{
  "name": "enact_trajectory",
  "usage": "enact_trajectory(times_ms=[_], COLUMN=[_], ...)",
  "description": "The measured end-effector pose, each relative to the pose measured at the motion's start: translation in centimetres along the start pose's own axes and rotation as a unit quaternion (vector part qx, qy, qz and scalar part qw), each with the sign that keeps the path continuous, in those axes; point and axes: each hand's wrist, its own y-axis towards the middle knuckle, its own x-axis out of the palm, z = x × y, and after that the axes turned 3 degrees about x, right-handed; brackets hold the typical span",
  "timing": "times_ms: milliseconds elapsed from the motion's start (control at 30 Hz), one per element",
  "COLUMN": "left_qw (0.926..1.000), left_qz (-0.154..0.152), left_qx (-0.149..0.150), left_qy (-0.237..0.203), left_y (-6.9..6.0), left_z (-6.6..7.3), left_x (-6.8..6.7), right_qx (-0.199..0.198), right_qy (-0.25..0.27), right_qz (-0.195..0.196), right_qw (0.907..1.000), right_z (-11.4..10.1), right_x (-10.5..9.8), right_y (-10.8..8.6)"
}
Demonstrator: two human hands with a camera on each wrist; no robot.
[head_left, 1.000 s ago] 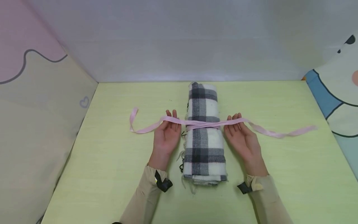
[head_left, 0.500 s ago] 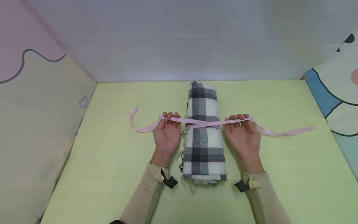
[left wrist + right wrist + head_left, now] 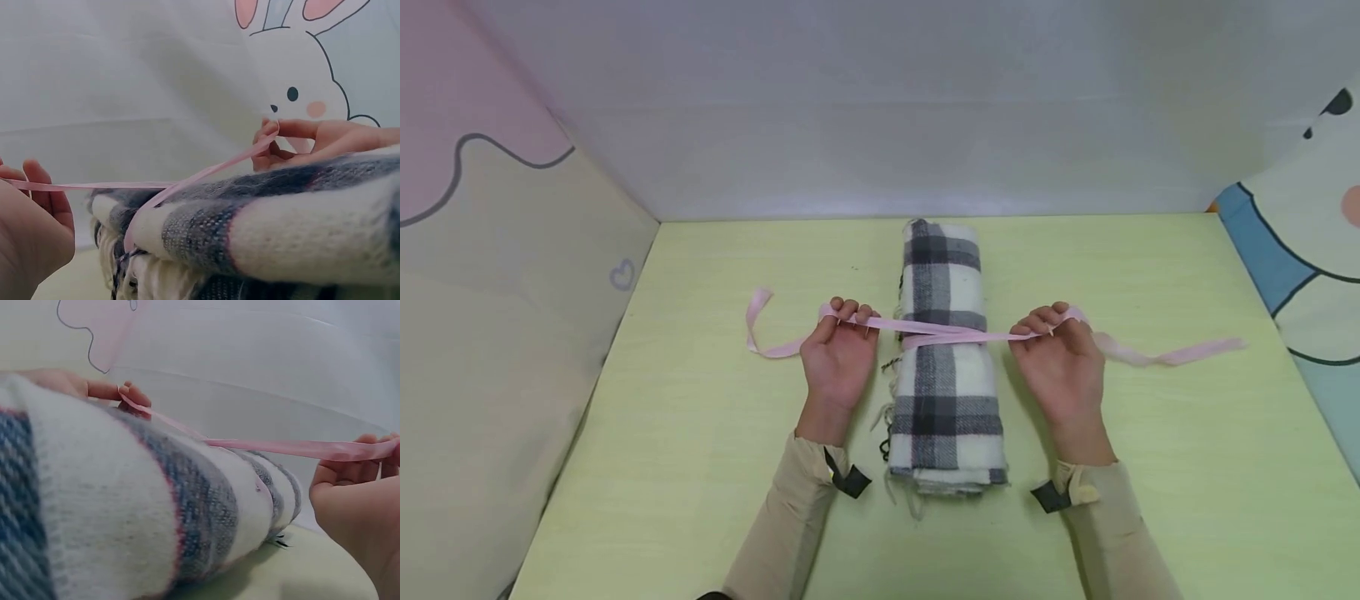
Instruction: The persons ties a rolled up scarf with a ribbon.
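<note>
Here's the left hand (image 3: 841,364) pinching one side of the flat, pale-pink satiny ribbon (image 3: 957,334), and the right hand (image 3: 1063,375) pinching the other, the ribbon crossing over the middle of the grey-and-white checked, woolly-looking roll (image 3: 936,417) on the pale yellow-green tabletop (image 3: 685,467)! Even tension from both sides looks the key here, drawn low and level so the crossing sits centred. Snug but not crushing, I'd say, and mind the loose cream tassels (image 3: 164,272) at the left edge!

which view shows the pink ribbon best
The head view: there the pink ribbon crosses the plaid scarf with both ends visible. The left and right wrist views show only part of it, closer up.
</note>
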Motion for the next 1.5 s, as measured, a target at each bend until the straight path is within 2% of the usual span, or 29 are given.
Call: enact_trajectory(times_ms=[100,167,300,467,567,600,733,800,900,967,1000,1133,1200,1267,1333,1500], left_qw=[0.9992,0.9973,0.9891,0.9688,0.9536,0.9472,0.9154,0.8948,0.861,0.8353,0.8221,0.7861,0.7739,0.7655,0.7581,0.7454], left_qz=[-0.007,-0.004,0.006,0.015,0.026,0.028,0.015,0.004,0.0,0.005,0.009,0.021,0.021,0.019,0.014,0.006], left_qx=[-0.004,0.005,0.023,0.037,0.052,0.057,0.074,0.078,0.086,0.095,0.099,0.117,0.123,0.126,0.127,0.124], left_qy=[0.04,0.073,0.146,0.245,0.296,0.314,0.395,0.44,0.501,0.542,0.561,0.606,0.621,0.631,0.639,0.655], left_y=[0.1,0.1,0.1,0.2,0.3,0.3,0.2,0.2,0.3,0.3,0.3,0.1,0.0,0.0,0.1,0.3], left_z=[0.0,0.0,0.1,-0.1,-0.4,-0.6,-1.1,-1.4,-1.6,-1.7,-1.8,-2.1,-2.2,-2.3,-2.5,-2.8], left_x=[0.2,0.3,0.7,1.0,1.0,1.0,1.1,1.2,1.2,1.3,1.3,1.7,1.8,1.9,2.0,2.3], right_qx=[0.018,0.024,0.033,0.051,0.061,0.06,0.052,0.048,0.054,0.059,0.062,0.075,0.083,0.089,0.094,0.108], right_qy=[-0.052,-0.076,-0.12,-0.186,-0.241,-0.269,-0.363,-0.407,-0.45,-0.488,-0.512,-0.597,-0.629,-0.658,-0.682,-0.722], right_qz=[0.002,0.005,0.018,0.037,0.044,0.045,0.045,0.047,0.058,0.073,0.085,0.119,0.127,0.131,0.133,0.145], right_qw=[0.9985,0.9968,0.9921,0.9806,0.9677,0.9603,0.9291,0.9108,0.8897,0.8679,0.8527,0.7901,0.7624,0.7358,0.7133,0.6677], right_z=[-0.1,-0.3,-0.7,-0.9,-0.7,-0.6,-0.2,0.0,0.4,0.6,0.8,1.3,1.6,1.8,2.0,2.6], right_x=[0.3,0.5,1.0,1.8,2.2,2.4,3.0,3.4,3.8,4.2,4.4,5.0,5.3,5.5,5.8,6.3], right_y=[0.0,-0.1,0.0,0.2,0.5,0.7,1.3,1.4,1.6,1.8,1.9,2.3,2.6,2.8,3.0,3.5])
